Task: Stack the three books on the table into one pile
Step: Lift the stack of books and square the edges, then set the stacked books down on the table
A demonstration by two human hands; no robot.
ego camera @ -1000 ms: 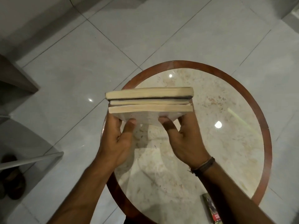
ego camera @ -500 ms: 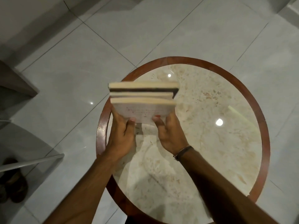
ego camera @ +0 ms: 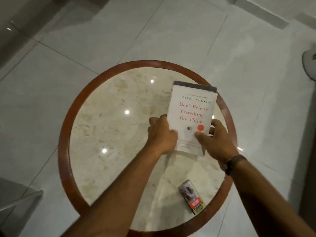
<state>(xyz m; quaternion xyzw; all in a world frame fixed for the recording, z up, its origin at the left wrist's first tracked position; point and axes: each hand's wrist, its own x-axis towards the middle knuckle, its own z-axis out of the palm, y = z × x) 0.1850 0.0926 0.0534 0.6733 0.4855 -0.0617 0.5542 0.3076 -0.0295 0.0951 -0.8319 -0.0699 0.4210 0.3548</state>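
Your round table (ego camera: pixel 82 106), its pale marbled stone top ringed by a reddish-brown wooden rim, fills the middle of the view over a floor of large grey tiles (ego camera: pixel 171 31). On the right half of the tabletop lies the pile of books (ego camera: pixel 191 115), flat on the stone, with its far right corner reaching the rim. A white cover faces up, printed in red with "Don't Believe Everything You Think" under the author's name; a dark strip of the book beneath shows along the far edge. How many books lie under that cover cannot be told from this angle.

Your two hands flank the pile at its near end. Your left hand (ego camera: pixel 162 134) is pressed against the left edge, fingers curled down the side and thumb resting on the cover's near left corner. Your right hand (ego camera: pixel 217 141) closes on the right edge, thumb laid across the cover near the small red dot and fingers wrapped around the side. Both hands are clamped on the pile, which sits between them and extends away from you past the fingertips.

A dark wristband (ego camera: pixel 234 161) circles your right wrist. Nearer you, well apart from the pile, a small printed packet (ego camera: pixel 191 196) lies on the stone by the rim.
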